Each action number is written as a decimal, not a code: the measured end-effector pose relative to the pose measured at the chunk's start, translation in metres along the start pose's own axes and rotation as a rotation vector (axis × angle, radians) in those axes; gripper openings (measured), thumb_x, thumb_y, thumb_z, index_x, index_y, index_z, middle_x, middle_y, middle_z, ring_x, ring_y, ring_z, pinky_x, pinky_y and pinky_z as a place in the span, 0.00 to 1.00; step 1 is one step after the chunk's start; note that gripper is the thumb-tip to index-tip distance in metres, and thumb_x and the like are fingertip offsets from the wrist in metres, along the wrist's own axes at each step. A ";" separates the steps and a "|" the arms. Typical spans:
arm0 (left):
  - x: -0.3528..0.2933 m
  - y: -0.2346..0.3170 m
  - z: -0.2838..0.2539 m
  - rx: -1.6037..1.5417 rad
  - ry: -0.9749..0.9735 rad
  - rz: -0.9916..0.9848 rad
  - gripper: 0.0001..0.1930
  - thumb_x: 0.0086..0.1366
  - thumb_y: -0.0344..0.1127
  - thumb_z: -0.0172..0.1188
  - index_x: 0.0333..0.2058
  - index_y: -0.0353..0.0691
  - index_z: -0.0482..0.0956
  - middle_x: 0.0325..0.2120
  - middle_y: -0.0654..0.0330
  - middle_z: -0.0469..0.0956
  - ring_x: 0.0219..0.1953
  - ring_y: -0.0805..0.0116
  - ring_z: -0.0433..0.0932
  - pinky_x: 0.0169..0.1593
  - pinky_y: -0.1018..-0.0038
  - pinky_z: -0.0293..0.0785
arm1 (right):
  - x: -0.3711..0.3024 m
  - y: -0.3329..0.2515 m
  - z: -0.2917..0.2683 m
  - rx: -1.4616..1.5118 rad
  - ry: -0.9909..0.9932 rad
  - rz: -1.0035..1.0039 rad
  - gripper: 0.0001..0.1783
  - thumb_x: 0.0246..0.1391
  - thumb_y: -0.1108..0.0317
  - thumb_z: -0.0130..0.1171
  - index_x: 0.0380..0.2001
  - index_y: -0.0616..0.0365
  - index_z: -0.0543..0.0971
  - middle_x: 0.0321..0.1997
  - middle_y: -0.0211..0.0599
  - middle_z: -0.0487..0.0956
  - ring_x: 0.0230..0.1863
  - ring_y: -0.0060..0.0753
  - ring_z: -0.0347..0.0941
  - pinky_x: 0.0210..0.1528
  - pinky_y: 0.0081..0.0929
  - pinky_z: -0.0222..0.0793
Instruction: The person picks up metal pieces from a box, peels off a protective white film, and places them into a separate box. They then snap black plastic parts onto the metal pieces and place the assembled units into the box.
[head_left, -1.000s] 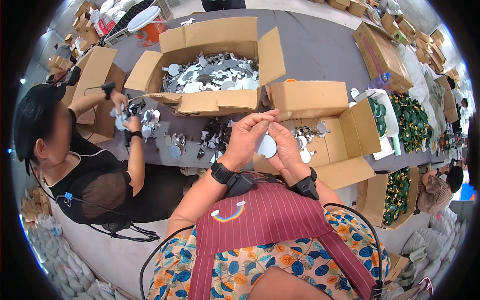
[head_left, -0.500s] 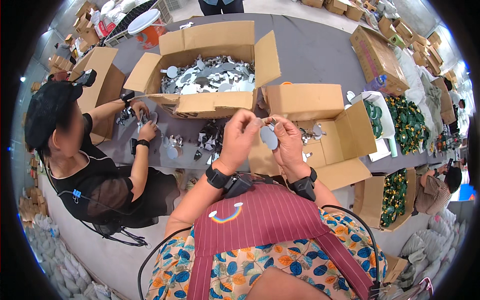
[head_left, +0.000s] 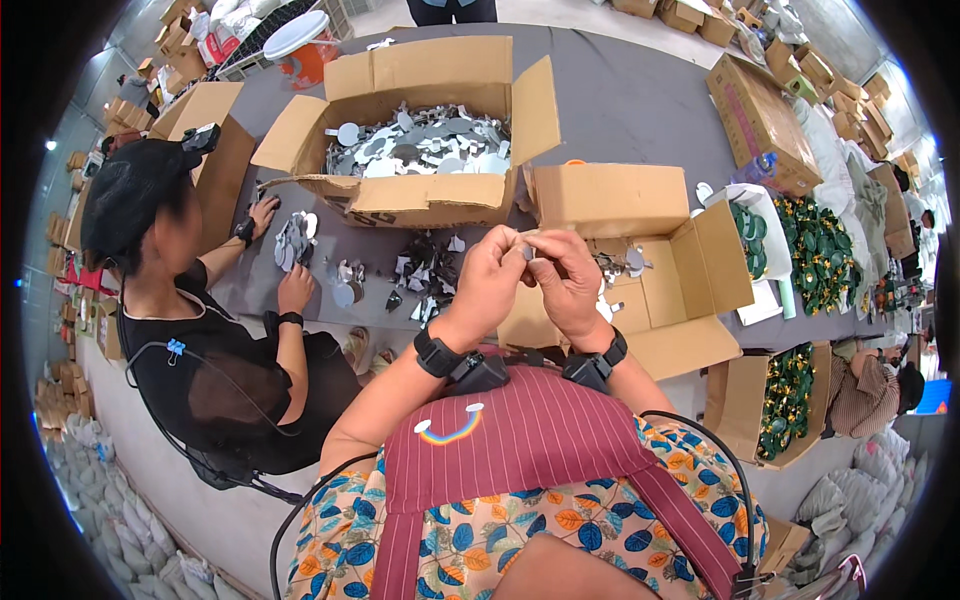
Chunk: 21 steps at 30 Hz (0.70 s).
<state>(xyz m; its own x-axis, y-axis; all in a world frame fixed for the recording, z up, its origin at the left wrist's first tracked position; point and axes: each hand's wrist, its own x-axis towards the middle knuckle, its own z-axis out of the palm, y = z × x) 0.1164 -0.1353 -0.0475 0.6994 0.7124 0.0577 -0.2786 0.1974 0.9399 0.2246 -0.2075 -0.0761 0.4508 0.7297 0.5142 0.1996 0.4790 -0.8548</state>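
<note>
My left hand (head_left: 485, 285) and my right hand (head_left: 568, 290) meet in front of my chest, fingertips pinched together. Between them is a small grey disc piece (head_left: 528, 254), mostly hidden by the fingers. Under and beyond my right hand, an open cardboard box (head_left: 655, 270) holds a few similar silver pieces (head_left: 632, 262). Left of my left hand, dark scraps (head_left: 420, 268) lie on the grey table. Farther back, a large open carton (head_left: 435, 203) is filled with silver-grey discs with tabs (head_left: 425, 145).
A co-worker (head_left: 190, 310) at my left handles a bunch of grey discs (head_left: 296, 240). A small disc pile (head_left: 347, 285) lies between us. At right are a white tray (head_left: 778, 235) of green pieces, green-and-gold pieces (head_left: 815, 250), and a tall carton (head_left: 762, 120). An orange bucket (head_left: 302, 62) stands far left.
My hands have come together, and the disc that faced up in my right hand is now mostly covered by fingers. The co-worker has leaned in and reached one hand across the table.
</note>
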 end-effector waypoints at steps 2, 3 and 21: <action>0.000 0.002 0.000 0.138 -0.002 0.029 0.05 0.64 0.29 0.49 0.28 0.36 0.66 0.22 0.65 0.69 0.24 0.81 0.68 0.28 0.82 0.68 | 0.002 -0.002 -0.001 -0.088 -0.012 -0.032 0.09 0.54 0.70 0.57 0.38 0.62 0.77 0.38 0.36 0.73 0.36 0.25 0.70 0.37 0.22 0.68; 0.000 0.002 0.000 0.276 -0.003 0.061 0.05 0.62 0.27 0.48 0.28 0.35 0.66 0.21 0.65 0.69 0.23 0.80 0.69 0.28 0.81 0.68 | 0.005 -0.006 0.000 -0.189 0.015 -0.121 0.09 0.55 0.69 0.56 0.37 0.62 0.76 0.37 0.36 0.74 0.36 0.26 0.70 0.37 0.22 0.67; 0.017 -0.001 -0.013 -0.319 -0.139 -0.291 0.12 0.67 0.42 0.49 0.32 0.38 0.68 0.20 0.65 0.66 0.20 0.77 0.66 0.29 0.73 0.76 | 0.003 -0.006 -0.002 -0.160 0.156 -0.079 0.11 0.59 0.64 0.51 0.38 0.61 0.72 0.39 0.36 0.72 0.38 0.24 0.67 0.41 0.22 0.64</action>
<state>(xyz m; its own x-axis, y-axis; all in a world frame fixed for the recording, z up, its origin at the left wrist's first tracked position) 0.1199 -0.1150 -0.0519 0.8545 0.5035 -0.1279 -0.2314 0.5894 0.7740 0.2268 -0.2090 -0.0690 0.5548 0.6031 0.5731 0.3690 0.4390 -0.8192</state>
